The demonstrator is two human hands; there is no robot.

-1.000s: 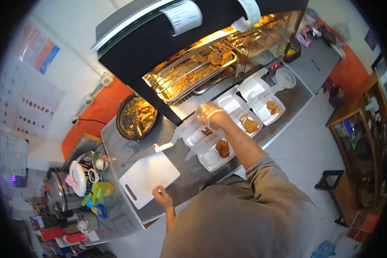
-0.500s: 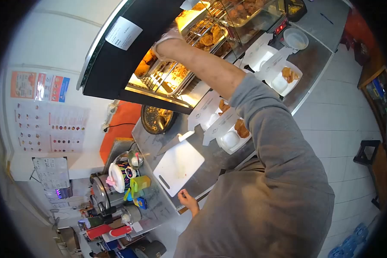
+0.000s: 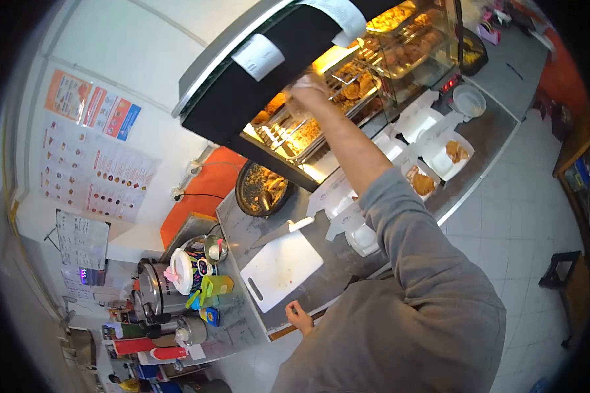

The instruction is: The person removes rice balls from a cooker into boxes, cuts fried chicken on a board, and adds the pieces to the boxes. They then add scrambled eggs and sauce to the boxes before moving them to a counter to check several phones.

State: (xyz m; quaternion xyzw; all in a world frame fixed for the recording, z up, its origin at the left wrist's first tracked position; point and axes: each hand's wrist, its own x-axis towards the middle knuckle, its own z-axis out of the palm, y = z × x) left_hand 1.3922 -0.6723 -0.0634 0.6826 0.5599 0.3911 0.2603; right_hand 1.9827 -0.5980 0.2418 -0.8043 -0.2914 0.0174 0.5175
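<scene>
My right hand (image 3: 305, 90), in a clear plastic glove, reaches up into the lit warming cabinet (image 3: 242, 85). It sits over the wire rack (image 3: 288, 131) among fried chicken pieces (image 3: 354, 88); whether it grips one is unclear. My left hand (image 3: 299, 318) rests on the counter's front edge (image 3: 321, 302), just below the white cutting board (image 3: 282, 265), and holds nothing. Open white foam boxes hold rice and fried chicken: one far right (image 3: 447, 156), one beside it (image 3: 421, 183), and one partly hidden under my sleeve (image 3: 364, 239).
A knife (image 3: 278, 232) lies above the cutting board. A black pan of crumbs (image 3: 263, 188) stands under the cabinet. A rice cooker (image 3: 154, 288), cups and bottles crowd the left counter. A round white bowl (image 3: 469, 101) sits at the far right. Tiled floor lies to the right.
My right hand left the foam boxes and went up into the warming cabinet, where it now sits over the rack. My head turned, shifting the view. My left hand stayed on the counter edge.
</scene>
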